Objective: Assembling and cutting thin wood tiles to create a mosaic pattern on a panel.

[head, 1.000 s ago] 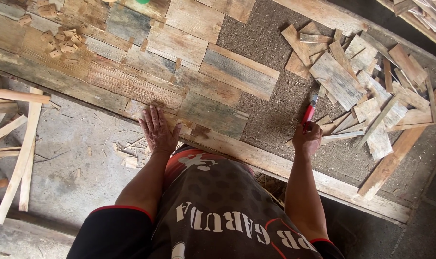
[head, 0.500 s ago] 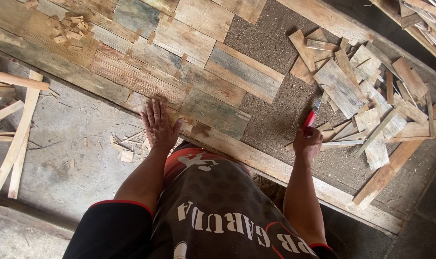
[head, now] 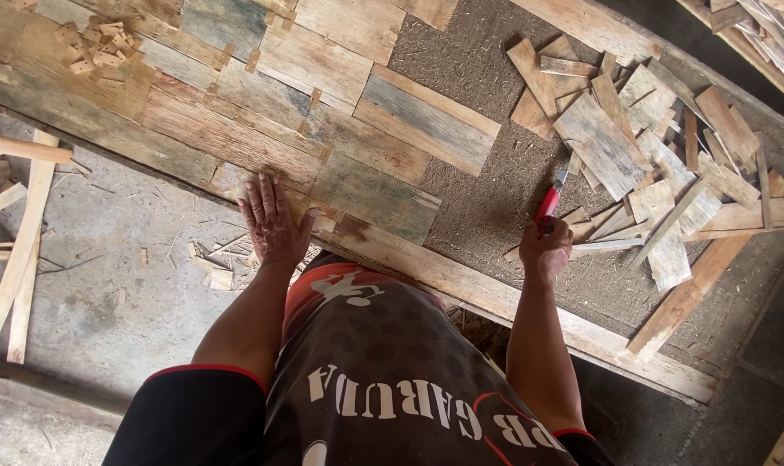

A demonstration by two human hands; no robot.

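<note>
On the near edge of the wooden panel [head: 237, 129], the left hand [head: 273, 223] lies flat, fingers spread, gripping nothing. Well apart to its right, the right hand [head: 545, 250] is clenched around 1 red-handled cutter [head: 549, 200], blade pointing toward the loose plank offcuts [head: 651, 164] on the bare board [head: 478, 207].

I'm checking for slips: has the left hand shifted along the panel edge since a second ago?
No. The left hand lies flat at the same spot on the wooden panel edge; only the camera moved.
</note>
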